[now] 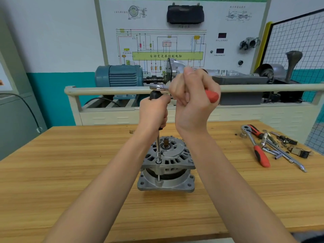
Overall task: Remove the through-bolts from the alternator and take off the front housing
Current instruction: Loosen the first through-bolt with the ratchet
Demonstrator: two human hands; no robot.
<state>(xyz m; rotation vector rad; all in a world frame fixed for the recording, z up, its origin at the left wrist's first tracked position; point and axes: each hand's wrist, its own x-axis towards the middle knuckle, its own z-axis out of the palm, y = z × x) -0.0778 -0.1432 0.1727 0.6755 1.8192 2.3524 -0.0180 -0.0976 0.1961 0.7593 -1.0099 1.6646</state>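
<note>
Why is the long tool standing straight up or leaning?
Upright: the extension bar rises from the bolt on the alternator.

- A single wide-angle view from the person's head, looking forward and down.
- It sits close above the pale wooden tabletop (pixel 70 172), both bare forearms reaching in from the bottom edge.
- The grey cast-metal alternator (pixel 166 163) stands near centre frame.
- Farther off, straight ahead, the white wiring-diagram training board (pixel 228 32) fills the upper frame.
- Edges bow with lens distortion.
</note>
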